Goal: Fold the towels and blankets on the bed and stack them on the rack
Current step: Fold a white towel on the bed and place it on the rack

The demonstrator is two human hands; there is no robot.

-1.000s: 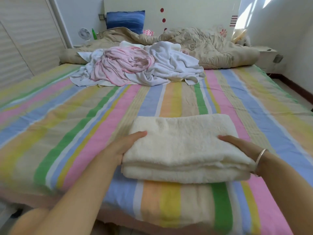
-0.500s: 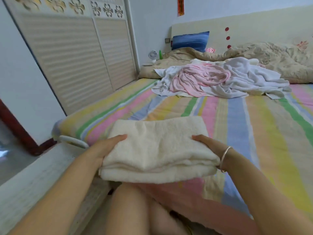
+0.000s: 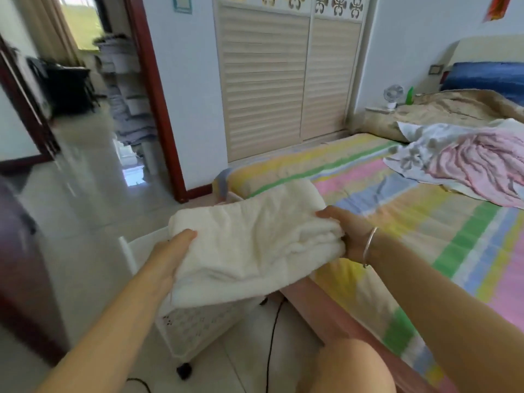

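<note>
Cream towel: folded, held in the air at the middle.
Left hand: grips its 9 o'clock edge.
Right hand: grips its 3 o'clock edge.
Rack: at 6 o'clock, under the towel; stacking step, I think, so lower it flat next.

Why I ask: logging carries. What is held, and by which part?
The folded cream towel, by its two ends: left hand grips one, right hand the other.
</note>
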